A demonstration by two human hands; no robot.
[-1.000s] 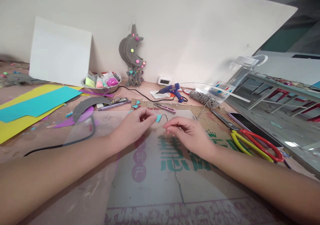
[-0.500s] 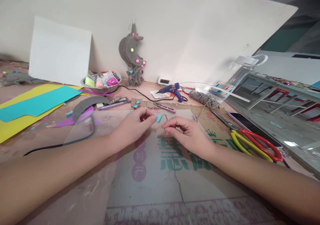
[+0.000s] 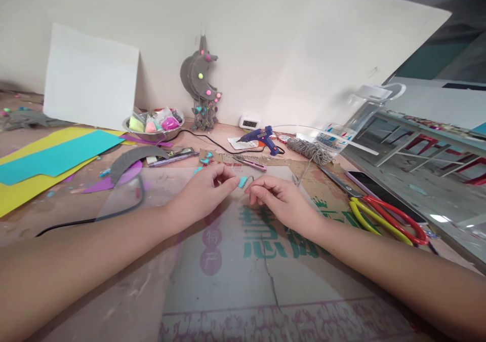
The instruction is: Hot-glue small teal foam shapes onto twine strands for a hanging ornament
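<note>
My left hand (image 3: pixel 203 192) pinches a small teal piece (image 3: pixel 242 182) between thumb and forefinger, just above a clear plastic sheet (image 3: pixel 159 195) lying on printed cardboard (image 3: pixel 266 261). My right hand (image 3: pixel 283 200) is curled right beside it, its fingertips pinched on a thin grey string (image 3: pixel 250 178) that runs from the teal piece. The two hands almost touch.
Red and yellow scissors (image 3: pixel 383 218) and a phone (image 3: pixel 379 192) lie at right. A blue glue gun (image 3: pixel 261 138), a grey yarn bundle (image 3: pixel 309 151), a bowl of coloured clay (image 3: pixel 154 125), teal and yellow paper sheets (image 3: pixel 49 159) and a grey moon ornament (image 3: pixel 201 86) stand behind.
My right hand has moved up and left, closing the gap to the teal piece and the left hand. The left hand has stayed in place.
</note>
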